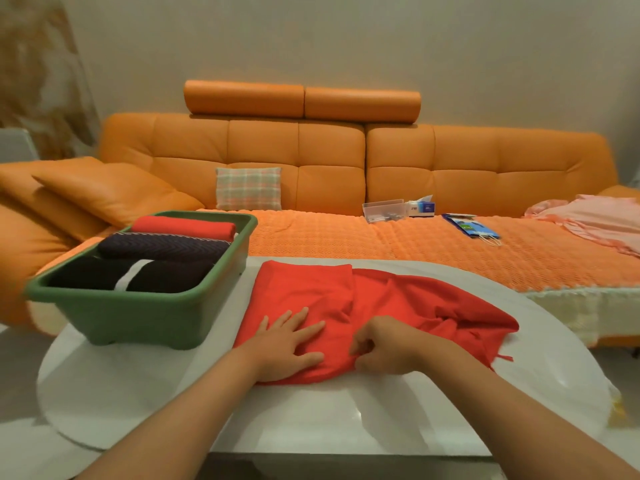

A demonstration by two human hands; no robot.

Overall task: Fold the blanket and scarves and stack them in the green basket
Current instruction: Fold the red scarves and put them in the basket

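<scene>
- Left hand (289, 344) is laid flat, fingers spread, on the red scarf (346, 313).
- Right hand (388, 344) is curled, and a fold at the scarf's near edge is pinched by it.
- Scarf is spread on the white table (311, 420), partly folded at its left end.
- Green basket (138, 317) is set at the table's left; three folded cloths are held in it, red (183, 227), dark (162, 247) and black with a white stripe (104, 273).

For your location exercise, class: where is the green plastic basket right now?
In the head view, the green plastic basket sits on the left of the white oval table, beside the red cloth.
</scene>
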